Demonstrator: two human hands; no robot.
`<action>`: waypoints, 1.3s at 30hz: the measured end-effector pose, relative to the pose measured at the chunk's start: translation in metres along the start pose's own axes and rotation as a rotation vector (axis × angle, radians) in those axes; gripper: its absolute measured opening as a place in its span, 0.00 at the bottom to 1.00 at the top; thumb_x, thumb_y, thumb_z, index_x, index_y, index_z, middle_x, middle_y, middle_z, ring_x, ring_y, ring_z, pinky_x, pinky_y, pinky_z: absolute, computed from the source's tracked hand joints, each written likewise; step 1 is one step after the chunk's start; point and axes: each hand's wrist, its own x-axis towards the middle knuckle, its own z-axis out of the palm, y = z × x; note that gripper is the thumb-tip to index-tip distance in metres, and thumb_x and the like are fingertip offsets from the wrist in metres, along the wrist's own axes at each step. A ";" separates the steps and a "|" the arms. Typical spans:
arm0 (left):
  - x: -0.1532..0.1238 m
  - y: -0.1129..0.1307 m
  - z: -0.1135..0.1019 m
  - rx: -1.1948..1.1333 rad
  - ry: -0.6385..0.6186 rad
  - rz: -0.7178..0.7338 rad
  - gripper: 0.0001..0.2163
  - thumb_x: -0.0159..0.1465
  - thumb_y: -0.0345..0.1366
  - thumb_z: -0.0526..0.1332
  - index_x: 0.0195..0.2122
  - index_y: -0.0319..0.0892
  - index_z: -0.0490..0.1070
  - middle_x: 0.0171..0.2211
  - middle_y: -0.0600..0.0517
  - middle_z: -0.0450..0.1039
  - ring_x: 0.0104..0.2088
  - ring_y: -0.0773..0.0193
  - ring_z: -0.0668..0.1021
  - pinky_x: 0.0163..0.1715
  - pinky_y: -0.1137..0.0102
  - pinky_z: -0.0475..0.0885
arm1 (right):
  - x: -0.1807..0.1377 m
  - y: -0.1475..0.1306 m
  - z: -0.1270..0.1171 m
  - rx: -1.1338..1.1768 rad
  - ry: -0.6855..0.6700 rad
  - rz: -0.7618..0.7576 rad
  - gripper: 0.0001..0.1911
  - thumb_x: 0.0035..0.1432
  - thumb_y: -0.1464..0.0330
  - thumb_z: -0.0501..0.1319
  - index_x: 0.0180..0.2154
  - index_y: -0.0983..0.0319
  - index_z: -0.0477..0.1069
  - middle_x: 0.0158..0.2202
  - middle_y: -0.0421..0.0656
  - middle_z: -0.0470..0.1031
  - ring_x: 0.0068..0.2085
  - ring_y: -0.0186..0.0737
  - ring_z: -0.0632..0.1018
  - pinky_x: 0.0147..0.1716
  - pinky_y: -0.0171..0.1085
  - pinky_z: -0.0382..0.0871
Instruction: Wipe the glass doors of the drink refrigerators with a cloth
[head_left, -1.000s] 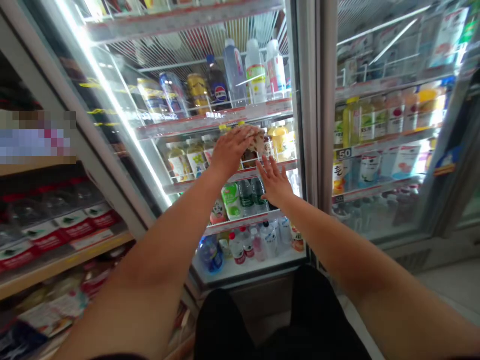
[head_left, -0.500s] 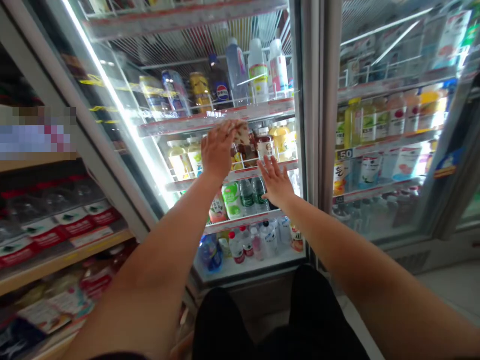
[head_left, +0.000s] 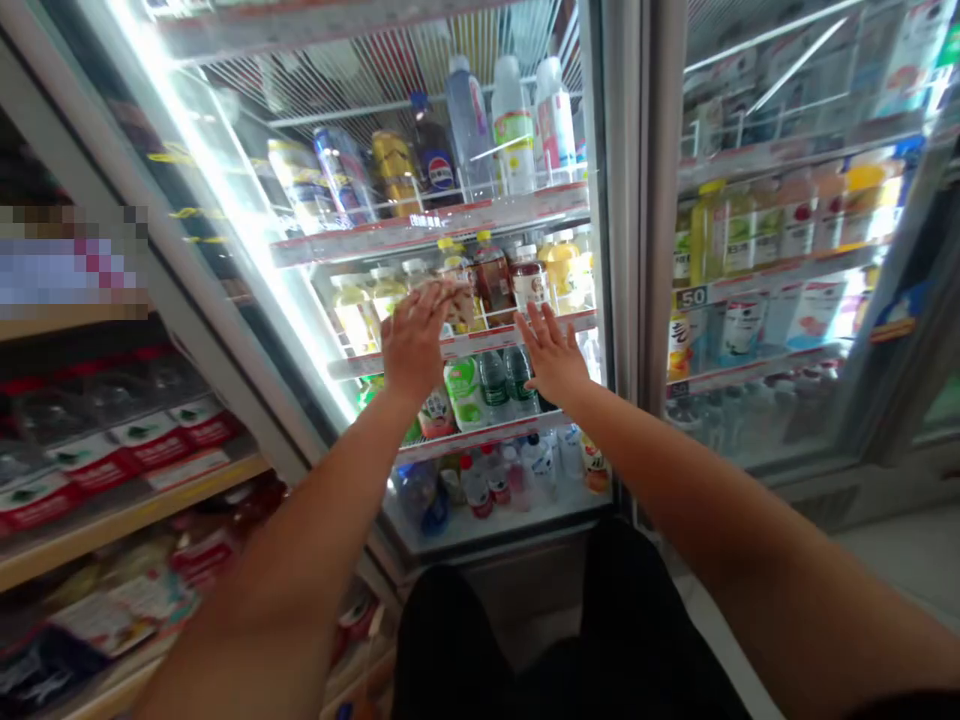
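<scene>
My left hand (head_left: pixel 411 338) is raised in front of the middle shelf (head_left: pixel 465 345) of an open drinks cooler, fingers stretched out, their tips at a small bottle with a pale label (head_left: pixel 459 298). It grips nothing. To its right my right hand (head_left: pixel 551 352) is open with fingers spread, hovering at the shelf's front rail just below a dark bottle with a white cap (head_left: pixel 529 280). Brown tea bottles (head_left: pixel 491 278) and yellow juice bottles (head_left: pixel 564 268) stand in the same row. Green-labelled bottles (head_left: pixel 465 392) fill the shelf beneath the hands.
The cooler's glass door (head_left: pixel 225 240) is swung open to the left, a bright light strip along its edge. A second cooler (head_left: pixel 772 240) with its door closed stands at the right. Store shelves with packaged goods (head_left: pixel 112 460) run along the left. My dark-clothed knees (head_left: pixel 562 640) are below.
My left hand has let go of the pale-labelled bottle it was setting on the middle shelf and drawn back down and left, opening. The right hand has barely moved.
</scene>
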 end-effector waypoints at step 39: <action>-0.062 0.040 0.016 -0.120 -0.245 0.293 0.21 0.68 0.27 0.53 0.59 0.52 0.72 0.60 0.53 0.73 0.58 0.54 0.74 0.53 0.54 0.71 | -0.003 -0.003 -0.004 0.036 0.001 0.003 0.65 0.54 0.69 0.70 0.72 0.55 0.20 0.74 0.43 0.19 0.73 0.52 0.28 0.70 0.65 0.39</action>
